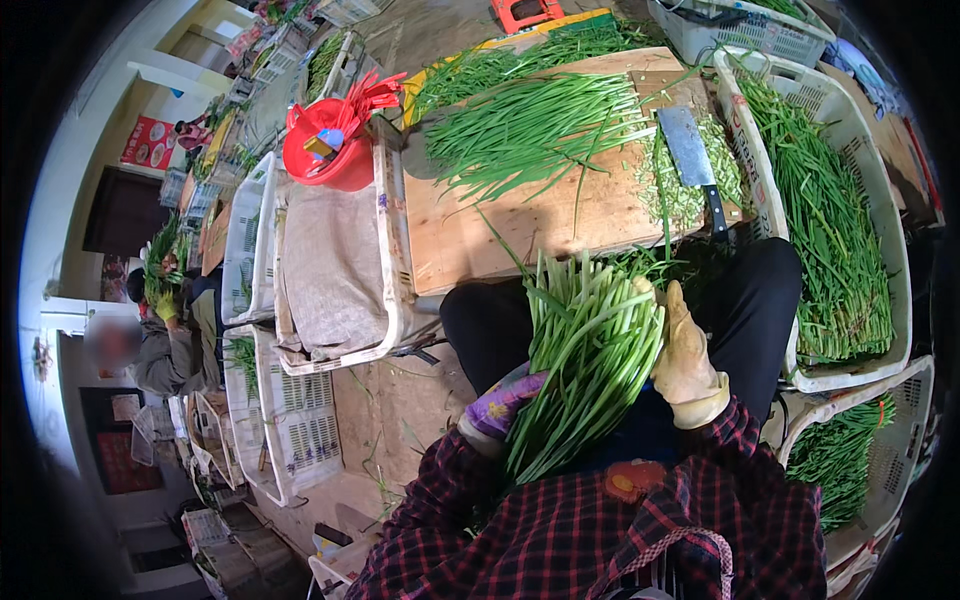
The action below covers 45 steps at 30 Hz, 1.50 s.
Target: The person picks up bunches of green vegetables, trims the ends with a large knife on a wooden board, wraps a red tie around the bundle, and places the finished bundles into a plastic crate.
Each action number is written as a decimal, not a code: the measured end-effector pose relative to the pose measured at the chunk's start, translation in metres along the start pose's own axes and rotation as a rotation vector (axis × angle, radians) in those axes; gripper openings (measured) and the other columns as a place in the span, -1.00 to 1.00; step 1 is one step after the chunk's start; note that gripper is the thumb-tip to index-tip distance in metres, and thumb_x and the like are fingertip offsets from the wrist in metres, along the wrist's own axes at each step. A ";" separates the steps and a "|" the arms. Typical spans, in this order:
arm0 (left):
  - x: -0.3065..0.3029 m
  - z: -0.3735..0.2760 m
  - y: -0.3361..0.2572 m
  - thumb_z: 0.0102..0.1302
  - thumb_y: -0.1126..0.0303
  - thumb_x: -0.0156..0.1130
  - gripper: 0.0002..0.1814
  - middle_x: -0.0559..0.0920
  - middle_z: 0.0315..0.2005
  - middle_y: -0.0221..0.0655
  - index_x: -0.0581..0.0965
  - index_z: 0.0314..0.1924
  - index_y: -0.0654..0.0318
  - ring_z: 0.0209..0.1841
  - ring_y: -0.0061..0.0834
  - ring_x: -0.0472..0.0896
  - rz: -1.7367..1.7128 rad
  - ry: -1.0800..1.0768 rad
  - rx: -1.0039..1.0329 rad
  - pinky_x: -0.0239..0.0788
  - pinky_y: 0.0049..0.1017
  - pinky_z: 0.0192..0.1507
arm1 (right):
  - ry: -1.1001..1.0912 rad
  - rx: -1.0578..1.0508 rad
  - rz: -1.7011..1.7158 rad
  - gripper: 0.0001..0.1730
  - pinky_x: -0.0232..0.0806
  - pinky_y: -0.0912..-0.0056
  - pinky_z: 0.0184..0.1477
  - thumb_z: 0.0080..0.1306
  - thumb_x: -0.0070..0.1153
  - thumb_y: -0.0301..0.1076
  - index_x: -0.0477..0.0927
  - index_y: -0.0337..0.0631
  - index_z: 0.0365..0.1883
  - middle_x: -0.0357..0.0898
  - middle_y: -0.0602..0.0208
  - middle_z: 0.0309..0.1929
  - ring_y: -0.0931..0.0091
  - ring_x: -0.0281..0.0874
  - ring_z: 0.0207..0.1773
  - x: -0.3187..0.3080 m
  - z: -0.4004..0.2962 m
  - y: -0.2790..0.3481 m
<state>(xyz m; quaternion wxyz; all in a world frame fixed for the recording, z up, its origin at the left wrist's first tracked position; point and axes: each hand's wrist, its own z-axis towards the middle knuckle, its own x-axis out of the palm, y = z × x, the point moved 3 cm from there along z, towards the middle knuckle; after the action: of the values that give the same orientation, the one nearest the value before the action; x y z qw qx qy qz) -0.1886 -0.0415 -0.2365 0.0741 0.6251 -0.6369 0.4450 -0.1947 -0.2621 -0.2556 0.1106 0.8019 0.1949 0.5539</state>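
Note:
A thick bunch of green garlic chives (pixel 592 352) stands tilted over my lap, pale stem ends up. My left hand (pixel 504 405), in a purple patterned glove, holds it from the left side. My right hand (pixel 684 356), in a cream rubber glove, lies flat along its right side near the stem ends, fingers pointing up. Beyond my knees, more loose chives (pixel 540 127) lie across a wooden board (pixel 480 240). A cleaver (pixel 686 150) with a black handle rests on cut stem ends (pixel 652 195) at the board's right.
To the right stands a white plastic crate (pixel 892 300) full of chives, with another crate (pixel 919 420) below it. A red bucket (pixel 330 169) holding red ties sits on a cloth-covered crate (pixel 397 300) at left. A co-worker (pixel 176 352) handles greens at far left.

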 end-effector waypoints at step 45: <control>-0.009 0.018 0.019 0.00 0.49 0.50 -0.01 0.43 0.22 -0.38 0.16 0.41 0.24 0.23 -0.53 0.37 0.428 0.057 0.246 0.18 -0.49 0.27 | 0.008 -0.520 -1.653 -0.83 0.42 0.36 -0.29 0.00 0.31 -0.49 0.59 -0.31 -0.44 0.60 0.19 -0.41 0.34 0.59 -0.35 0.010 0.039 0.063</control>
<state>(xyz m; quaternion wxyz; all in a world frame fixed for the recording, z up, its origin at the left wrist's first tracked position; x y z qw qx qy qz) -0.1951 -0.0501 -0.2621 -0.0802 0.4675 -0.6935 0.5423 -0.1433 -0.3129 -0.2362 0.6569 0.3503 0.5829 0.3256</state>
